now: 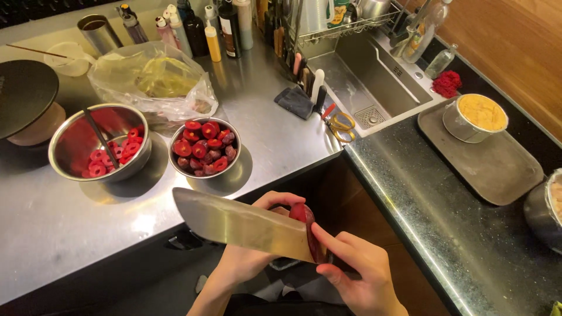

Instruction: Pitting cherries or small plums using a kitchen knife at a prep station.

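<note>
Between both hands, a small red fruit [304, 217] sits pinched: left hand [249, 257] closed round it, right hand [357, 272] on the cleaver [240, 223]. Looks slippery, so grip its sides. Just beyond sit two steel bowls [205, 169] of red pieces.

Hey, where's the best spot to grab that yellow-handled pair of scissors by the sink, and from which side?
Probably grip the scissors by their yellow handle loops, coming down from above. They lie flat on the steel counter at the sink corner, loops toward the dark counter, blades toward the grey cloth, so fingers can pinch the loops clear of the edges.
</note>
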